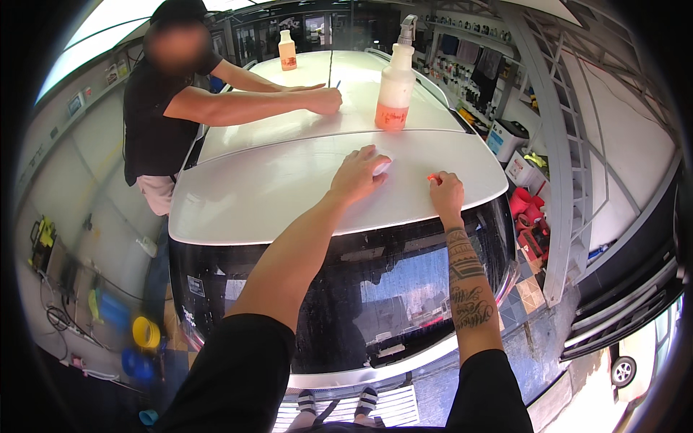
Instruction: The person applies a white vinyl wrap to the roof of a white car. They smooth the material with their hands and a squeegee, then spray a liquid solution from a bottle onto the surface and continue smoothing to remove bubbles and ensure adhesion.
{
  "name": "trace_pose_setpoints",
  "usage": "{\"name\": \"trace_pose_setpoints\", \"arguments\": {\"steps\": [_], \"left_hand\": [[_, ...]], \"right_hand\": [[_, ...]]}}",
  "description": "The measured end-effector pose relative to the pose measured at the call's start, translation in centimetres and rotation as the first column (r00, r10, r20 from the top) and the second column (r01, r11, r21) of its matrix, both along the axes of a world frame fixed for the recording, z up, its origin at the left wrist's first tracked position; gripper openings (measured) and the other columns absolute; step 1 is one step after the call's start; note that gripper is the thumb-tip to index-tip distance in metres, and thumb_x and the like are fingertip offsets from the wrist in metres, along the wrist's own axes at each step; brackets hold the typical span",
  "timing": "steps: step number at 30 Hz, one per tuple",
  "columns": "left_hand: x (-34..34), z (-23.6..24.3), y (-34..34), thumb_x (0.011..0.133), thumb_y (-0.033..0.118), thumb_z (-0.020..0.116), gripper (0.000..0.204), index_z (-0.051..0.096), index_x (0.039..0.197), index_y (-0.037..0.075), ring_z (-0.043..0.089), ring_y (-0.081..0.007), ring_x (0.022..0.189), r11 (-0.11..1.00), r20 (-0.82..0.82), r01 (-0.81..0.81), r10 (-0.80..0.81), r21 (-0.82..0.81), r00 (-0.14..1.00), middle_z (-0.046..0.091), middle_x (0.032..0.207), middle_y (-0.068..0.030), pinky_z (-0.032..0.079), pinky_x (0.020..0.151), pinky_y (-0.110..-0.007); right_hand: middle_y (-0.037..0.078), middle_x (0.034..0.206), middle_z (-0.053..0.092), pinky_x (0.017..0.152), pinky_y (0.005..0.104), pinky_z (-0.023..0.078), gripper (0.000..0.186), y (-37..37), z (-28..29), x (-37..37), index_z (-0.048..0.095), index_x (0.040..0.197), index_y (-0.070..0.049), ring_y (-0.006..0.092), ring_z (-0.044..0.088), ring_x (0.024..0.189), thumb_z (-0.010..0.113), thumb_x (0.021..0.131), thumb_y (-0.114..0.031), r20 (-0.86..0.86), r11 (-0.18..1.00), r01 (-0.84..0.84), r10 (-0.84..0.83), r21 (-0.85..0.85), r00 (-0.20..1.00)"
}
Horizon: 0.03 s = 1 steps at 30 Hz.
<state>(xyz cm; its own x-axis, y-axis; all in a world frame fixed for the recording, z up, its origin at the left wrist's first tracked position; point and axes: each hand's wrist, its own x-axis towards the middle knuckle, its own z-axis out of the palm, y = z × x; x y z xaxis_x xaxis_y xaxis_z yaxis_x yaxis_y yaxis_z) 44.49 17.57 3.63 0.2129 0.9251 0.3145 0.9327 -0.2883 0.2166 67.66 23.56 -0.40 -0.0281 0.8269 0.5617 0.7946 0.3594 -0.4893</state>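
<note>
Both my arms reach over the rear of a white car's roof (267, 180). My left hand (354, 177) rests on the panel, its fingers curled over a small whitish wad (382, 167) whose kind I cannot make out. Farther right, my right hand (448, 193) is closed in a pinch on a small orange piece (433, 177), mostly hidden by the fingers. Beyond my hands, a clear spray bottle (395, 86) with pinkish-orange liquid stands upright on the roof. The dark rear window (361, 289) lies below my forearms.
At the left, a person in a black shirt (159, 108) leans over the roof, one hand (326, 101) holding a thin blue thing. A second bottle (288, 50) stands farther off. Metal stairs (552, 130), stocked shelves (462, 79) and red containers (527, 209) line the right side.
</note>
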Motion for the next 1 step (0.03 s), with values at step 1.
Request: {"name": "trace_pose_setpoints", "arguments": {"steps": [1], "left_hand": [[-0.66,-0.7,1.05,0.085,0.046,0.066,0.081,0.021,0.151,0.035,0.027,-0.038,0.142,1.0,0.03,0.013,-0.013,-0.017,0.999,0.021,0.157,-0.0147,0.021,0.117,-0.049]], "right_hand": [[0.013,0.093,0.064,0.081,0.048,0.049,0.015,-0.29,0.77,-0.2,0.073,0.092,-0.011,0.0298,0.064,0.09,0.066,0.083,-0.021,0.025,0.998,0.018,-0.017,-0.058,1.0]]}}
